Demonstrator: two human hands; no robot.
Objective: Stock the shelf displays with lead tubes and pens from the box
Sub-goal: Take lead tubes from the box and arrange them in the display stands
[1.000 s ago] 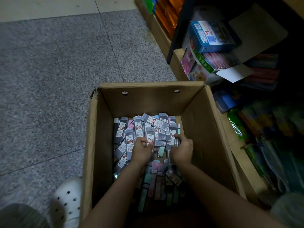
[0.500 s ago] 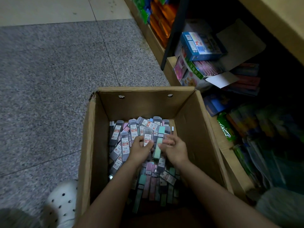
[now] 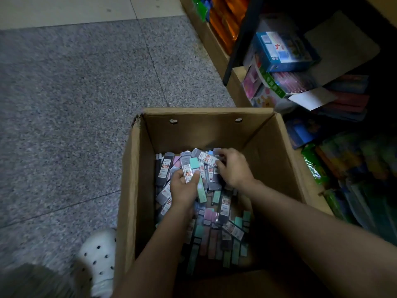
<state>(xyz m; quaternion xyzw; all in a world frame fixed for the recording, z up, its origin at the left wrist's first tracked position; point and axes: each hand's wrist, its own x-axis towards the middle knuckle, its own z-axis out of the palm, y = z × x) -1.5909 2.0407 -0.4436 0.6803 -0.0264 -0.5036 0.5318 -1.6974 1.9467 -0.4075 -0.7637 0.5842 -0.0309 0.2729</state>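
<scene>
An open cardboard box (image 3: 137, 168) stands on the floor, holding a heap of lead tubes (image 3: 214, 224) in grey, pink and mint. Both of my hands are down inside it. My left hand (image 3: 182, 190) grips a small bunch of tubes (image 3: 192, 168), grey ones with red labels and a mint one, standing up out of the fist. My right hand (image 3: 234, 168) pinches a grey labelled tube (image 3: 207, 158) lying across the top of the heap at the back. No pens can be made out.
A low wooden shelf (image 3: 234, 82) runs along the right, crowded with a blue carton (image 3: 283, 50), pink packets and dark stationery packs. Grey speckled floor (image 3: 75, 104) lies to the left. A white perforated clog (image 3: 98, 259) sits by the box's near left corner.
My left hand has risen with its bunch of tubes. My right hand has moved to the back of the heap and taken hold of a grey tube there. The view shifted slightly.
</scene>
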